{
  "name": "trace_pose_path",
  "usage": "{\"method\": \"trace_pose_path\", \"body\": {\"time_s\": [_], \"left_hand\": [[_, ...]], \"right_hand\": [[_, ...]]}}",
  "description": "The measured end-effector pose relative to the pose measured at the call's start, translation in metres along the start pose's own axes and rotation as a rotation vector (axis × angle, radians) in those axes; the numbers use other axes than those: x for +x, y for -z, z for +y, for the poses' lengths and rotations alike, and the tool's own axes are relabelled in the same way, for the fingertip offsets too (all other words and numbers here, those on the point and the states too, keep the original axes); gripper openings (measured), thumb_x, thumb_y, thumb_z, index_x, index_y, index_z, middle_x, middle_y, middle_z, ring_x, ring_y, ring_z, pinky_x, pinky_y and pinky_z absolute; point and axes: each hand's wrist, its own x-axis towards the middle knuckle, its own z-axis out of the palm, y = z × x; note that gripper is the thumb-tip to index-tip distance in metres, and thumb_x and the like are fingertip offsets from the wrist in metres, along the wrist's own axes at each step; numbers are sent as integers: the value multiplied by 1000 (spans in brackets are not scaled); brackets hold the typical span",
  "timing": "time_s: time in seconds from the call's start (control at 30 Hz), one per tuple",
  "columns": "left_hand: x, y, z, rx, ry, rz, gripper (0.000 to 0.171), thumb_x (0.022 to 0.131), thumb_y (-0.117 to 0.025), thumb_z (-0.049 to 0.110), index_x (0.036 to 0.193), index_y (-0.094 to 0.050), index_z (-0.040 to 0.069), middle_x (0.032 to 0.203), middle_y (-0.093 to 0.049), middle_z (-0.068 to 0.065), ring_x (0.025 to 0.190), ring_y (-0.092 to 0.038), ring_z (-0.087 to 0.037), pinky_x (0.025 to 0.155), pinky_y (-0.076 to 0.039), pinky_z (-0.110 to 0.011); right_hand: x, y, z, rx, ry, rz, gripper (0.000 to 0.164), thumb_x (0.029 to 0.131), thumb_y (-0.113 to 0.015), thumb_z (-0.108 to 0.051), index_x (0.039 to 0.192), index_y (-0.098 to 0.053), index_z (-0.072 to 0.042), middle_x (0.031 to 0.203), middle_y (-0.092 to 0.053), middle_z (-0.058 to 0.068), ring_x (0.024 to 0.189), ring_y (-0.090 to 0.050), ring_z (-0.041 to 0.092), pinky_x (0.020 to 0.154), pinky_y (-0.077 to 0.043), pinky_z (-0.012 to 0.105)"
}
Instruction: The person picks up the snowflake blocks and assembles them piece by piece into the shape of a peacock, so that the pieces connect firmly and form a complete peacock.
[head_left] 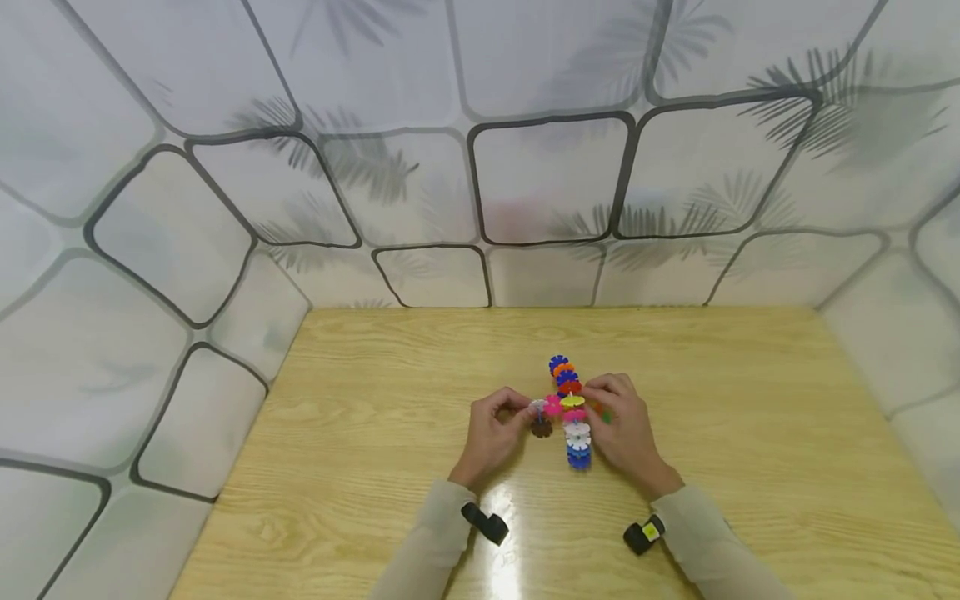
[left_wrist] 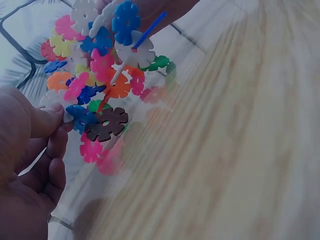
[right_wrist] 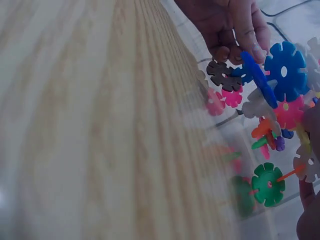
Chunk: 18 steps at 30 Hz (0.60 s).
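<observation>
A figure built of slotted, flower-shaped plastic discs (head_left: 577,431) in many colours stands over the table, its long row running from blue at the far end to blue at the near end. On its left arm, my left hand (head_left: 491,433) pinches a white disc (left_wrist: 51,99) between thumb and fingers. Below that disc hangs a brown disc (left_wrist: 107,125). My right hand (head_left: 626,429) holds the right side, with fingers about a whitish disc (right_wrist: 305,165) at the edge of the right wrist view. A green disc (right_wrist: 268,185) sticks out low there. The right fingertips are partly hidden.
The figure is on a glossy wood-grain table (head_left: 360,467) that reflects the discs. A pale wall covering (head_left: 551,183) with dark outlines and leaf prints rises behind and at both sides. Black wrist straps (head_left: 486,523) are on both sleeves.
</observation>
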Motion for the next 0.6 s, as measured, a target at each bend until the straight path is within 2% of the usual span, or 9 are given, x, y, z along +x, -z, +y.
{"method": "trace_pose_path", "body": {"time_s": [0.13, 0.23, 0.37, 0.47, 0.53, 0.6], "left_hand": [[-1, -1, 1, 5, 3, -30, 6, 98, -79, 2, 97, -77, -3, 94, -81, -22, 82, -77, -14, 78, -59, -22], [0, -1, 0, 37, -8, -33, 7, 98, -79, 4, 97, -77, -2, 94, -81, -19, 83, -75, -10, 79, -58, -22], [1, 0, -2, 122, -43, -48, 8, 98, -80, 9, 97, -77, 2, 91, -80, -12, 80, -65, -4, 75, -53, -21], [0, 2, -1, 196, -58, -90, 9, 98, -83, 16, 99, -78, 8, 89, -78, -7, 79, -60, -2, 72, -49, -20], [0, 5, 0, 232, -66, -107, 11, 98, -84, 21, 102, -78, 12, 89, -76, -3, 80, -58, -1, 72, -47, -19], [1, 9, 2, 223, -51, -111, 13, 99, -83, 22, 106, -77, 13, 91, -75, -3, 81, -58, -2, 72, -46, -19]], "right_hand": [[0, 1, -1, -7, -11, 5, 21, 80, -79, 18, 99, -80, 8, 103, -73, 17, 103, -62, 31, 95, -44, 13], [2, 4, -2, -12, -18, -18, 22, 81, -79, 17, 100, -80, 7, 105, -74, 17, 104, -62, 31, 96, -45, 14], [8, 13, -4, -34, -3, -65, 24, 81, -80, 16, 102, -80, 4, 108, -75, 15, 105, -62, 31, 96, -47, 23], [10, 21, -5, -59, 5, -83, 26, 80, -81, 15, 102, -81, 1, 111, -75, 14, 108, -62, 32, 97, -47, 30], [9, 27, -6, -66, -15, -76, 25, 82, -82, 13, 103, -82, -1, 113, -75, 13, 110, -61, 32, 98, -46, 30], [6, 33, -9, -66, -66, -54, 23, 87, -82, 8, 106, -82, -3, 116, -74, 13, 111, -61, 27, 98, -45, 25]]}}
